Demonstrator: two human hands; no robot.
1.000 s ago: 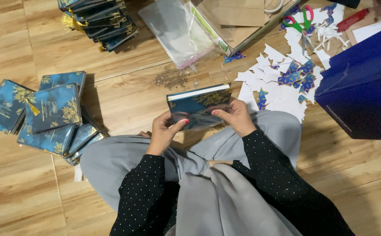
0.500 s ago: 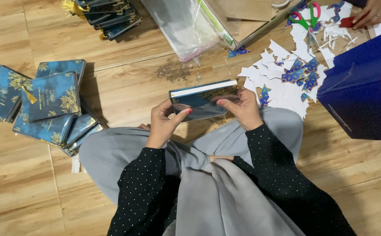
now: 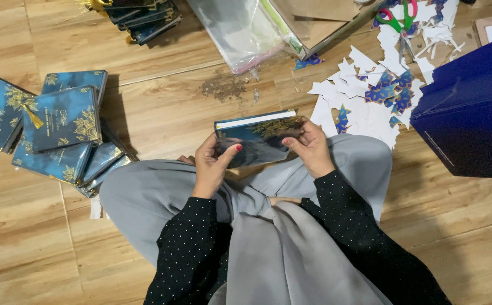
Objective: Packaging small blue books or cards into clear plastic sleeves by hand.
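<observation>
I sit cross-legged on a wooden floor and hold a small dark blue book (image 3: 257, 138) with gold leaf patterns over my lap. My left hand (image 3: 212, 164) grips its left edge, thumb on the cover. My right hand (image 3: 309, 148) grips its right edge. The book's white page edge faces away from me. A pile of matching blue books (image 3: 59, 127) lies on the floor to my left.
Another stack of blue books (image 3: 141, 17) sits at the top. Clear plastic sleeves (image 3: 234, 28) and a brown paper bag (image 3: 313, 17) lie ahead. White and blue paper scraps (image 3: 370, 93) with green-handled scissors (image 3: 398, 20) are at the right, beside a large dark blue box (image 3: 471, 113).
The view has shifted slightly. My hands keep hold of the book in nearly the same spot. Another person's hand at the top right has left the view.
</observation>
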